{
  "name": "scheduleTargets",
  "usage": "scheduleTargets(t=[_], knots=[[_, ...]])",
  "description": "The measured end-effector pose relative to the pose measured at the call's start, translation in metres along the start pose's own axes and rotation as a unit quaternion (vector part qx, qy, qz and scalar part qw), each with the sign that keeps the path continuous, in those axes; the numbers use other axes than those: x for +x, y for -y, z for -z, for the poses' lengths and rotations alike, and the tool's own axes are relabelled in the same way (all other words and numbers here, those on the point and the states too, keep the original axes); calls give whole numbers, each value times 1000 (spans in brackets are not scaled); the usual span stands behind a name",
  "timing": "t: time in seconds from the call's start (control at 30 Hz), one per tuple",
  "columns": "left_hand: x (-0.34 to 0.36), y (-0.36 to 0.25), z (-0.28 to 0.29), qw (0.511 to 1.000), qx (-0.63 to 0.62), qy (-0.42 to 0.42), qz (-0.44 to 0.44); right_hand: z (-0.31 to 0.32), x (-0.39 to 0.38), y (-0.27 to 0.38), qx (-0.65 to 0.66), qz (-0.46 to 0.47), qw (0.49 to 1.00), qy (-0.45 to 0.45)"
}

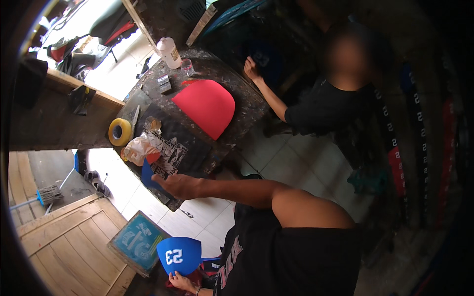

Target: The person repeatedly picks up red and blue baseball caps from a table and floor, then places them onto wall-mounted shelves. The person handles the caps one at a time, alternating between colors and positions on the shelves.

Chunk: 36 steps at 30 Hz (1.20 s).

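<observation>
My left hand (178, 280) grips the lower edge of a blue curved panel (183, 249) with white printed digits, low in the head view. My right hand (173, 183) reaches across to the table's near left corner, its fingers closed on a blue piece (148, 173). Just beyond it lie a crumpled plastic bag (138, 149) with something red, and a black printed sheet (187, 148). A roll of yellow tape (120, 131) and scissors (135, 118) are on the left of the table. Farther back lies a red curved panel (207, 106).
A co-worker (326, 103) in black reaches toward a dark blue panel (266, 61). The stained table (247, 113) holds a bottle (169, 54) and glass (187, 67). Hanging strips (392, 138) line the right. A teal printing screen (136, 241), wooden boards (69, 237) and mop (49, 195) are left.
</observation>
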<state>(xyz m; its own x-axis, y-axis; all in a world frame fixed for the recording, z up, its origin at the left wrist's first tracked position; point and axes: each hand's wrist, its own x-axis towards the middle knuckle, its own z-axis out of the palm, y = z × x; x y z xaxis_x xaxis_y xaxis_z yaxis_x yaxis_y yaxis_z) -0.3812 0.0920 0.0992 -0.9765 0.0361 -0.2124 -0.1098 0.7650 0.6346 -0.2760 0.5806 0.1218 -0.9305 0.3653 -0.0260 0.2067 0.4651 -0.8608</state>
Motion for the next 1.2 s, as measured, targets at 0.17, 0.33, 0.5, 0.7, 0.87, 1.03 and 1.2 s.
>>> scheduleTargets(t=[0.17,0.33,0.5,0.7,0.87,1.03,1.2], knots=[[-10,72,30,999,-10,-41,-11,-32,-3,54,-1,119,993,18],[2,159,75,999,0,-21,-31,-90,-40,91,-5,38,999,29],[7,216,107,997,-34,12,-64,-161,-79,92,-19,-3,999,30],[4,270,146,995,-86,-18,-50,-204,-98,133,-187,-108,973,80],[-17,297,175,999,36,-22,8,-244,-93,143,-227,-100,968,45],[-23,362,181,996,71,-42,-28,-276,-89,159,-145,-61,986,61],[-36,309,196,993,86,-55,-58,-292,-98,172,-129,-48,989,54]])
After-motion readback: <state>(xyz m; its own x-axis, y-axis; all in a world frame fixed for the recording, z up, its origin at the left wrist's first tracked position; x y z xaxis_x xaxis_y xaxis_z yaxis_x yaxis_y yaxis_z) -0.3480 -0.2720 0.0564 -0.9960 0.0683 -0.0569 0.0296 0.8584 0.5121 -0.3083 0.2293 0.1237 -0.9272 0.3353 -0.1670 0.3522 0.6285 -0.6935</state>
